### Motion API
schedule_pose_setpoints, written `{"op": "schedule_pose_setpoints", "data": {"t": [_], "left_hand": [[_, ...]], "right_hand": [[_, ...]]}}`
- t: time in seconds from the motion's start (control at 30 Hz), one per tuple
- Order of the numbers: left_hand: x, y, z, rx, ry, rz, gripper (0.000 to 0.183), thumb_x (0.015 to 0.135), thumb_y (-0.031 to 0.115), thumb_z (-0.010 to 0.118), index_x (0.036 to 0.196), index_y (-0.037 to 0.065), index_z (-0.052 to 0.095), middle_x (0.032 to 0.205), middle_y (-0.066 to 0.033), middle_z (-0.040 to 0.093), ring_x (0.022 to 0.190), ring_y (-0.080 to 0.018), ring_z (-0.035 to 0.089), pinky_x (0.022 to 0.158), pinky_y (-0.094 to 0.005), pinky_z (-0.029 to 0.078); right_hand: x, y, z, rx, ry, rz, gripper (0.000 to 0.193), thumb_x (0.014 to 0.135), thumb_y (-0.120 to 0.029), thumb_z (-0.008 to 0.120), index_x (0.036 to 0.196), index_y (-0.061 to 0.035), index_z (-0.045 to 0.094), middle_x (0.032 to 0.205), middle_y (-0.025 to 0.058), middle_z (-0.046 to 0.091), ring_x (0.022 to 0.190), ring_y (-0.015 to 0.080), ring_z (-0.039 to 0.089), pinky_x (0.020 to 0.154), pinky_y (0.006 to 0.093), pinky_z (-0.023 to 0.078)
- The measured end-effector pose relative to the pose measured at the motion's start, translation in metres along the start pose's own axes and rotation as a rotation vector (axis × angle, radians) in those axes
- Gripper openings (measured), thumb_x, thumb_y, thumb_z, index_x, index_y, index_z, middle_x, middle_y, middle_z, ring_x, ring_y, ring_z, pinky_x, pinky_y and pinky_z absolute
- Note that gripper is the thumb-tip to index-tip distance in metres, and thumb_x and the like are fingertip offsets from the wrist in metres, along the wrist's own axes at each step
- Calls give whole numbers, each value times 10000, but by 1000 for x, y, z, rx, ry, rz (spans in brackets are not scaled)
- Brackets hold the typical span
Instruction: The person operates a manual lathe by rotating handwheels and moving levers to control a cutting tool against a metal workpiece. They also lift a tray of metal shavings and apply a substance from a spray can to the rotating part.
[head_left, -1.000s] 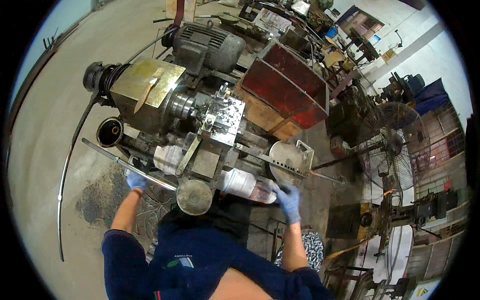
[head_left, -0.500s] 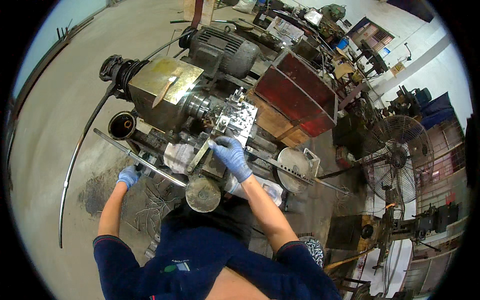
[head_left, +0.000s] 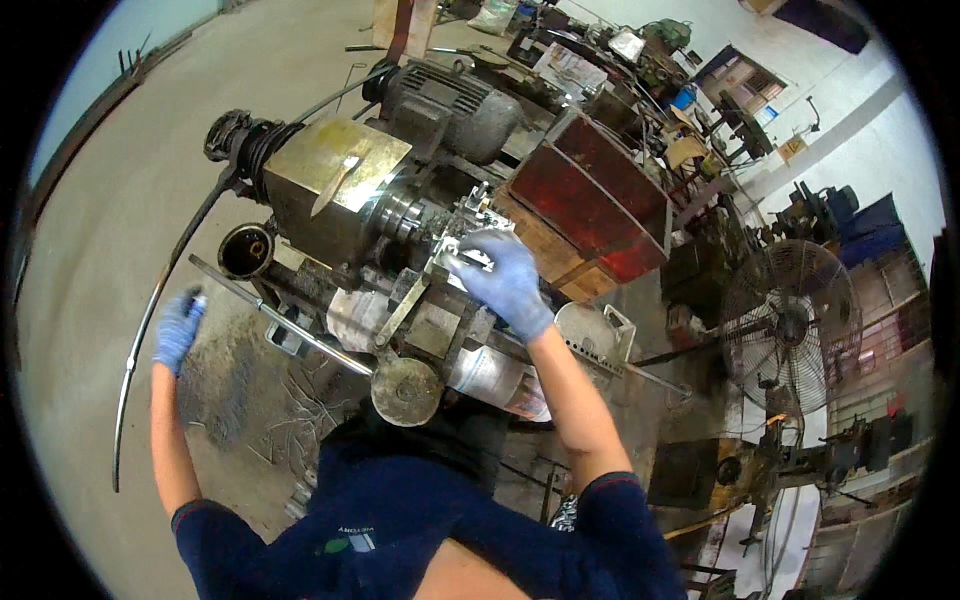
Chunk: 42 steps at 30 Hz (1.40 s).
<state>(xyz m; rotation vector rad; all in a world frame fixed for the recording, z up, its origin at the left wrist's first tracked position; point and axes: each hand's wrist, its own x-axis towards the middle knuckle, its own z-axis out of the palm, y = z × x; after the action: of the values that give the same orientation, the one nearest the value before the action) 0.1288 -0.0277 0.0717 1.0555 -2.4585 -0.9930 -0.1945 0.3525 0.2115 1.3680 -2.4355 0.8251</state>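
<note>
My right hand (head_left: 508, 288), in a blue-grey glove, is over the bright metal cross slide (head_left: 484, 214) of a lathe-like machine. Its thumb and fingers bend around a small metal part there, too blurred to name. A flat lever (head_left: 400, 312) lies just left of that hand, above a round knob (head_left: 406, 390). Out to the left, beside the long metal handle bar (head_left: 290, 325), my left hand (head_left: 180, 332) is raised with its fingers closed on a small shiny piece. The spindle chuck (head_left: 402, 216) sits left of the slide, with the brassy headstock cover (head_left: 335, 160) beyond.
A motor (head_left: 450, 108) stands behind the headstock, and a red metal bin (head_left: 595, 190) on wood is at the far right of the slide. A round cup (head_left: 245, 250), a hanging cable (head_left: 165, 300), a small tray (head_left: 287, 335) and a large fan (head_left: 790, 325) surround the machine.
My left hand has come away from the small tray, moving left and up with a shiny piece in it. My right hand has left the flat lever and moved right and up to the slide.
</note>
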Motion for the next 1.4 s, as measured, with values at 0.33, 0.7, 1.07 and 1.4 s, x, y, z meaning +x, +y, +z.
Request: {"op": "schedule_pose_setpoints", "data": {"t": [0.33,0.7,1.07,1.4], "left_hand": [[-15,-88,-51,607,407,-139,539,864,557,427,809,37,556,767,-176,595,710,-362,562,638,-452,430],[-55,-16,-14,480,342,-312,658,836,633,390,880,8,591,844,-211,607,786,-374,582,685,-471,433],[-81,44,6,555,322,-398,530,826,538,475,1016,60,606,894,-197,641,824,-368,617,716,-454,471],[-84,21,-1,563,382,-203,501,838,447,515,1130,43,558,982,-196,628,872,-342,617,753,-435,473]], "right_hand": [[80,-7,76,-360,-515,65,563,652,-572,622,887,-65,683,916,146,661,889,299,622,818,412,445],[76,-4,75,-201,-456,94,497,640,-508,654,815,-44,683,810,169,658,787,335,632,745,427,475],[78,-12,71,-363,-546,128,530,699,-538,606,837,-31,673,805,179,653,799,318,631,768,405,481],[66,-9,12,-377,-344,155,615,775,-620,436,739,-58,683,710,163,641,710,303,631,672,386,488]]}}
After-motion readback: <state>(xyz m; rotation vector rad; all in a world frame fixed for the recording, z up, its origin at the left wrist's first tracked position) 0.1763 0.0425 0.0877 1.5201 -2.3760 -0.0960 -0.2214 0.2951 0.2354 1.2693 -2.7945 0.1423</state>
